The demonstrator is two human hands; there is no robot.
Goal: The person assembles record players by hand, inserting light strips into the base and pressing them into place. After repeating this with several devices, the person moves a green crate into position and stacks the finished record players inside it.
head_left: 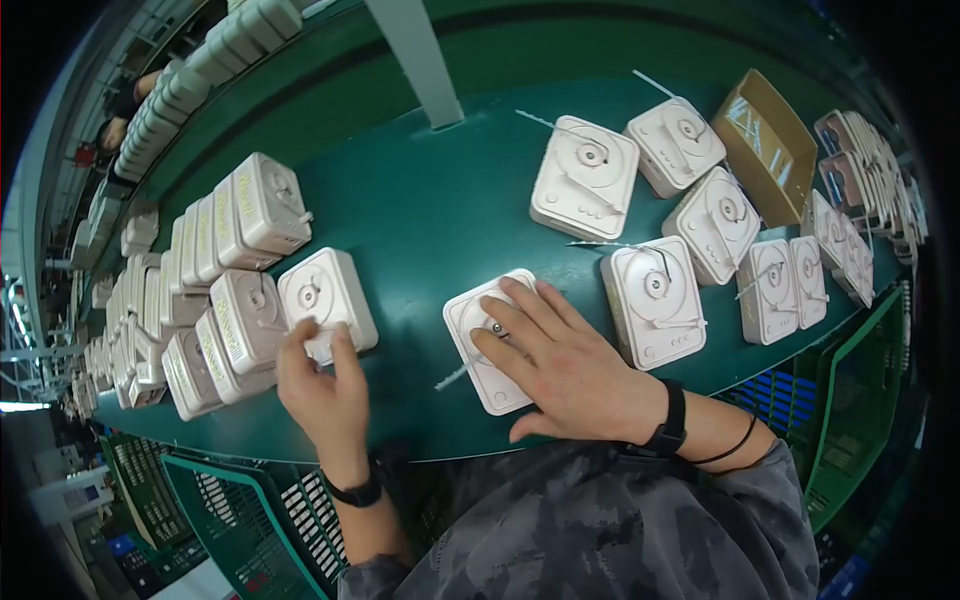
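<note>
My right hand lies with its fingers spread over a white record-player-shaped box, flat on the green table. A thin clear strip sticks out from that box's left side. My left hand reaches the near edge of another such box, its thumb and forefinger apart against the top face. Whether anything small lies between those fingertips is hard to make out. Both boxes have a round recess with a small hub. Three similar boxes with strips, such as this one, lie to the right of my right hand.
Rows of white boxes stand on edge at the left. A cardboard carton holding clear strips is at the back right, beside stacked parts. A grey post rises from the table's far side. Green crates sit below the near edge.
</note>
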